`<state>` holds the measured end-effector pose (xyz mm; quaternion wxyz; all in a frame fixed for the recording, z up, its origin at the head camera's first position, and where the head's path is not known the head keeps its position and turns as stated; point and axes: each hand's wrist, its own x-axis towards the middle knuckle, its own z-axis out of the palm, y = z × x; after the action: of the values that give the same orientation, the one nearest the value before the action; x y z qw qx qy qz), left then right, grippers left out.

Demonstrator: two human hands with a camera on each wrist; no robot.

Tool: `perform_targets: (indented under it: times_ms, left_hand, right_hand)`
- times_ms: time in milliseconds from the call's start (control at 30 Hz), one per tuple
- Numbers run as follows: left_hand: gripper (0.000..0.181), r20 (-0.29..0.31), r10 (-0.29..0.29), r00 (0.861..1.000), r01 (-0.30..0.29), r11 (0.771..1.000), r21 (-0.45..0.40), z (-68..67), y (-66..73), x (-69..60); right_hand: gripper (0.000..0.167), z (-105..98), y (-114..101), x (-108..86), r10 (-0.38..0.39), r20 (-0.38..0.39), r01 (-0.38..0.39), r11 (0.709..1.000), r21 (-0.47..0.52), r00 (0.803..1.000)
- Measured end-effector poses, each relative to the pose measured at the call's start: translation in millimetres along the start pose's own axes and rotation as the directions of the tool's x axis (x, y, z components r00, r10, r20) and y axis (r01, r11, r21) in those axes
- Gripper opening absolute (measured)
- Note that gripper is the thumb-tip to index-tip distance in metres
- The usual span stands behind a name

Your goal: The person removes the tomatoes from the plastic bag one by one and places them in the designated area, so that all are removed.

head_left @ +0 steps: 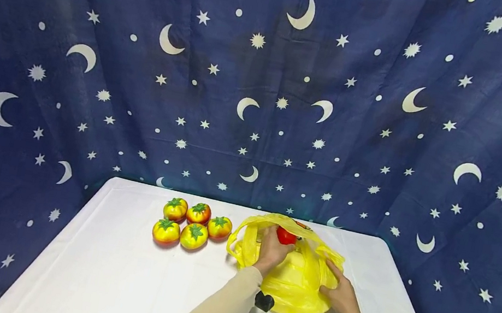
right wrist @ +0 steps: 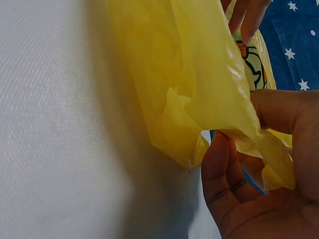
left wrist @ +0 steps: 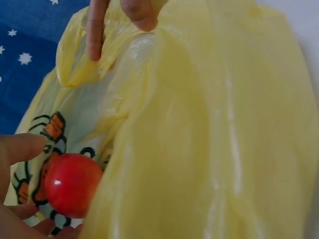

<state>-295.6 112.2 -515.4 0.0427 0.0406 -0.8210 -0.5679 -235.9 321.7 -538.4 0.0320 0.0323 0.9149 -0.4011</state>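
A yellow plastic bag (head_left: 295,291) lies on the table with its mouth open, a cartoon print showing on its inner far side. Inside the mouth is a smooth round red ball (left wrist: 73,185), partly covered by the bag's near wall in the left wrist view. My left hand (head_left: 272,251) reaches into the mouth beside the ball, thumb and fingers spread around it; whether a fingertip touches it I cannot tell. At the bag's right side, my right hand (right wrist: 259,164) holds the edge of the plastic between thumb and fingers.
Several yellow-red toy tomatoes (head_left: 193,236) with green leaf tops are grouped left of the bag. They stand on a white-covered table (head_left: 113,266). A dark blue curtain (head_left: 222,91) with moons and stars hangs behind and at both sides.
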Motion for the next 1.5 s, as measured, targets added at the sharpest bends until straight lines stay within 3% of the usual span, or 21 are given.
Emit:
perform_targets:
  times_ms: [333,633,833,1133,1300,1500]
  left_hand:
    - [0.072,-0.029,-0.047,0.998,0.049,0.997,0.053,15.4,-7.0,6.9]
    - [0.068,-0.065,0.014,0.998,-0.007,0.994,0.108,22.4,-12.9,9.2]
    - [0.065,-0.086,-0.002,0.996,0.014,0.991,0.131,23.8,-14.8,10.6]
    - [0.065,-0.061,-0.015,0.998,0.019,0.997,0.076,24.2,-12.8,11.3]
    - [0.065,-0.020,-0.034,0.999,0.034,0.999,0.002,17.9,-7.7,7.4]
    - [0.066,-0.011,-0.014,1.000,0.014,0.999,-0.034,11.7,-8.9,1.7]
  right_hand:
    - [0.081,-5,2,-2.0,0.027,0.014,-0.027,1.000,0.006,1.000]
    - [0.081,-4,5,-1.1,0.038,0.012,-0.038,0.999,0.024,0.999]
    - [0.081,-2,3,-1.2,0.046,0.013,-0.046,0.999,0.027,0.999]
    - [0.080,-5,1,-2.5,0.052,0.010,-0.052,0.999,0.016,0.999]
    - [0.081,-7,2,-2.4,0.059,0.015,-0.059,0.998,0.018,0.998]
    - [0.081,-7,6,-2.2,0.071,0.009,-0.071,0.997,0.022,0.997]
